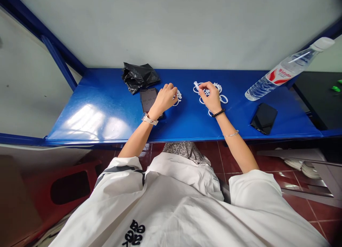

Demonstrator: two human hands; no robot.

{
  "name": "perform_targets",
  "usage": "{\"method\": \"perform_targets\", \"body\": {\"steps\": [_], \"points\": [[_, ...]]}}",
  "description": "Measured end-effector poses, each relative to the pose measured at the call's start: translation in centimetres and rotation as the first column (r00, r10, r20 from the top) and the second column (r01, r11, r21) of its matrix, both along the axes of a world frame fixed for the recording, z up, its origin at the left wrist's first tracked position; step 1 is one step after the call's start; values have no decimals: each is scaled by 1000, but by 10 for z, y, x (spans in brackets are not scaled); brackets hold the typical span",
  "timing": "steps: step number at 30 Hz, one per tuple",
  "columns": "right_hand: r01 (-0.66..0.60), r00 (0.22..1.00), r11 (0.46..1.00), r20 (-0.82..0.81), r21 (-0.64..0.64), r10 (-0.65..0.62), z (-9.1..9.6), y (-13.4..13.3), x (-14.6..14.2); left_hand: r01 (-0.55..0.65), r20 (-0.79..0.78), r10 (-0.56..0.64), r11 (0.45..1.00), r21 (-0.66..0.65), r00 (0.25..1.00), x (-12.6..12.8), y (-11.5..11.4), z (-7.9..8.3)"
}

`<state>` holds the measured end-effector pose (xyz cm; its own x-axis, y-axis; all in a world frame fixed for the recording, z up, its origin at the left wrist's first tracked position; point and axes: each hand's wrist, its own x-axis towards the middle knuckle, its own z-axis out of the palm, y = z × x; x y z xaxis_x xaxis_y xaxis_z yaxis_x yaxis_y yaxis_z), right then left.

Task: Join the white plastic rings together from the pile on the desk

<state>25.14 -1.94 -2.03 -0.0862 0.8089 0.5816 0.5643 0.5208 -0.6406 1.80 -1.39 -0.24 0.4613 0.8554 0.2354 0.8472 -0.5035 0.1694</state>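
Observation:
My right hand pinches a small white plastic piece with a flared end between thumb and fingers, its tip pointing up and left. Beneath and around that hand lies a loose group of white plastic rings and small toothed bits. My left hand is closed, fingers curled downward, at a smaller cluster of white plastic pieces. Its fingertips are hidden, so what they hold cannot be made out. Under the left wrist lies a phone with a timer on its screen, partly covered.
Behind the left hand sits a crumpled black plastic bag. To the right stand a clear water bottle and a dark phone lying flat. The blue tabletop ends at a wall behind; blue frame bars rise at the left.

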Motion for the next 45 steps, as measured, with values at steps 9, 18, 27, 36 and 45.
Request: {"method": "perform_targets", "body": {"steps": [9,18,27,36,45], "points": [[-182,982,983,-43,25,183,5,-7,-11,178,406,-192,981,72,894,4,2,0],[-348,931,935,-136,-63,338,3,-12,-20,422,741,-179,894,-153,647,17,-9,2],[-358,914,921,-261,-154,312,3,-12,-19,439,788,-135,879,-185,601,17,-5,-5],[-340,869,904,-453,-260,196,4,-14,-20,442,749,-172,880,-175,640,15,-3,-12],[-290,909,926,-371,-241,189,9,-18,-22,433,691,-190,880,-196,698,15,-11,-1]]}}
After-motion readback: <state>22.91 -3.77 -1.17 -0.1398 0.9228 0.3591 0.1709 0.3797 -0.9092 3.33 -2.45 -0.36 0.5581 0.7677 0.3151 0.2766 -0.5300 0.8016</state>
